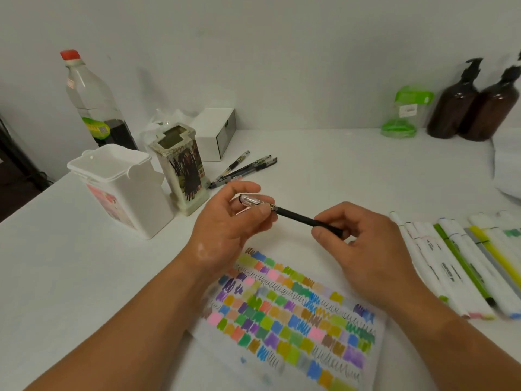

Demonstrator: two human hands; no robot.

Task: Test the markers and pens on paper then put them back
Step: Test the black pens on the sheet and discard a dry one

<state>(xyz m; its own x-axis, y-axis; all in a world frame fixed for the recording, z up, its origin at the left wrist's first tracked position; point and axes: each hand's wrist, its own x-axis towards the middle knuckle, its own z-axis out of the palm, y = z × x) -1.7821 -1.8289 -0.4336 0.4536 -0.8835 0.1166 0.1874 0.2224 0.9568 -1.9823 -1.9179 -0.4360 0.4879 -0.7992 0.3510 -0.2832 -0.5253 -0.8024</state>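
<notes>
Above the swatch-filled paper (298,311) our right hand (366,249) pinches a black pen (298,215), our left hand (228,221) grips its clear cap (252,200); testing looks nearly done, markers (451,263) not yet put back

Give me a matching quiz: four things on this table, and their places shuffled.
1. clear plastic bottle with red cap
2. two brown pump bottles
3. black pen with clear cap
4. white lidded plastic tub

a. far right, by the wall
b. held by the left hand and right hand
c. far left, by the wall
d. left of the scribbled pen holder

Pairs: 1-c, 2-a, 3-b, 4-d
</notes>
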